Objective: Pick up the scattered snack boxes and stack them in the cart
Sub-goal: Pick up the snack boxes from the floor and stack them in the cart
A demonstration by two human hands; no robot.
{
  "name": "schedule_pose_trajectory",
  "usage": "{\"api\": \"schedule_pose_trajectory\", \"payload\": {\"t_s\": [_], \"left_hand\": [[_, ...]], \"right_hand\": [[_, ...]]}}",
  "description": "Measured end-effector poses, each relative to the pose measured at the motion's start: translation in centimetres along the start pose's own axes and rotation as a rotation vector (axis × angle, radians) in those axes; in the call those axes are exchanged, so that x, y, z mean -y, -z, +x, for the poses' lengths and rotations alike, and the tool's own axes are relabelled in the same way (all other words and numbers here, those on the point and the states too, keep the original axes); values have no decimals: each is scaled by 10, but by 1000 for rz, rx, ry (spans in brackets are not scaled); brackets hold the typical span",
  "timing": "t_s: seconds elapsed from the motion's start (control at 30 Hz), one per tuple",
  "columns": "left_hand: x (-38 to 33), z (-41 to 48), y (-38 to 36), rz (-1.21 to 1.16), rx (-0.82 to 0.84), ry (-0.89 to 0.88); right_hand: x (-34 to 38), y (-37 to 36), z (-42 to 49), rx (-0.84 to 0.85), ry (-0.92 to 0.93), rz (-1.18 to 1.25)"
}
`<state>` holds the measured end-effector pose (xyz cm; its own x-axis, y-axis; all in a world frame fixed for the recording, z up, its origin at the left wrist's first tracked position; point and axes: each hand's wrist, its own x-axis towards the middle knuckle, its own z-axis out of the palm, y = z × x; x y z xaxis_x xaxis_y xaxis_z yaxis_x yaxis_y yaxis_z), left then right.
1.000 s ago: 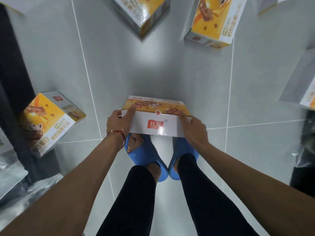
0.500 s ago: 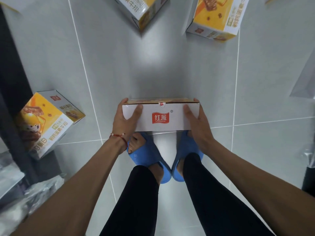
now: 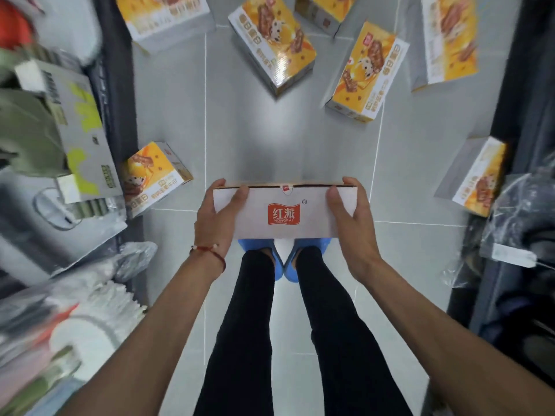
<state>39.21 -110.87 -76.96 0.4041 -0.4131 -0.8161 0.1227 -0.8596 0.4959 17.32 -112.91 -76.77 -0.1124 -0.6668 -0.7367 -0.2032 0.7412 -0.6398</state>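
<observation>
Both hands (image 3: 214, 219) grip a snack box (image 3: 285, 213) above the floor (image 3: 240, 139).

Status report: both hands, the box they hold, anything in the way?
Left hand and right hand grip the snack box by its ends. Box held level above the slippers. Other snack boxes scattered on floor ahead.

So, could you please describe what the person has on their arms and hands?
Both forearms are bare to the frame edge: no sleeves, gloves or watch show. The left hand has a thin red cord bracelet with a few small pale beads round its wrist. The right hand and its wrist wear nothing; no rings are visible on either hand.
</observation>
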Motion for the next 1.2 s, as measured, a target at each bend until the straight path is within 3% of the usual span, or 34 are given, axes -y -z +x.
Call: {"api": "schedule_pose_trajectory", "payload": {"t_s": [0.27,0.53,0.9,1.2], "left_hand": [[-54,-121,84,-58,-92,-33],[-67,-228,130,-155,-181,-60],[-53,-359,97,-368,-422,37],[6,-448,48,-731,-634,124]], "right_hand": [[111,-1,-124,54,61,-46],[161,9,-210,119,100,-87],[190,65,-266,325,173,-212],[190,91,-303,497,305,-482]]}}
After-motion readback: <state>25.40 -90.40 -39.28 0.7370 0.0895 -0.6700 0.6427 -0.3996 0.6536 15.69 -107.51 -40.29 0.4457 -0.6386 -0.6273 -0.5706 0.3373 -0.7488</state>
